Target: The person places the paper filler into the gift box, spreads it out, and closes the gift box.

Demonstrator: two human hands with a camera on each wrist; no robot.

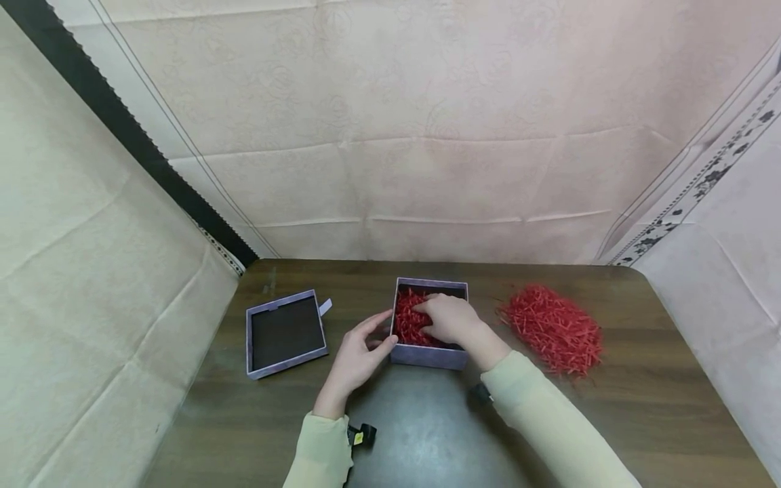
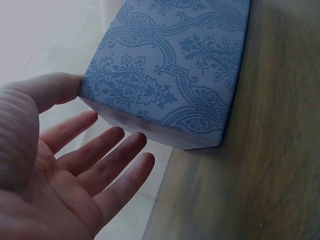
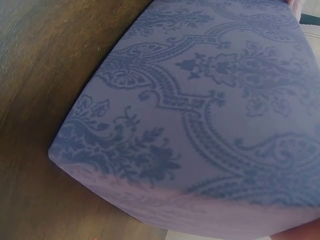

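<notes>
A purple rectangular box (image 1: 428, 357) with a dark inside stands on the table, holding red shredded paper (image 1: 407, 318). At its left side is my left hand (image 1: 356, 359), thumb at the near corner and fingers spread apart. In the left wrist view, the thumb touches the corner of the box's patterned wall (image 2: 165, 65) while the fingers stay extended. My right hand (image 1: 450, 318) reaches into the box from the right, its thumb and index finger parted over the shreds; the other fingers are hidden. The right wrist view shows mainly the box's patterned wall (image 3: 210, 100).
Left of the box lies its lid (image 1: 288, 335), inside up, with a pale ribbon tab (image 1: 325, 307). A loose pile of red shredded paper (image 1: 555, 330) sits to the right on the wooden table (image 1: 659, 407). Pale cloth (image 1: 415, 135) hangs behind the table and along both sides.
</notes>
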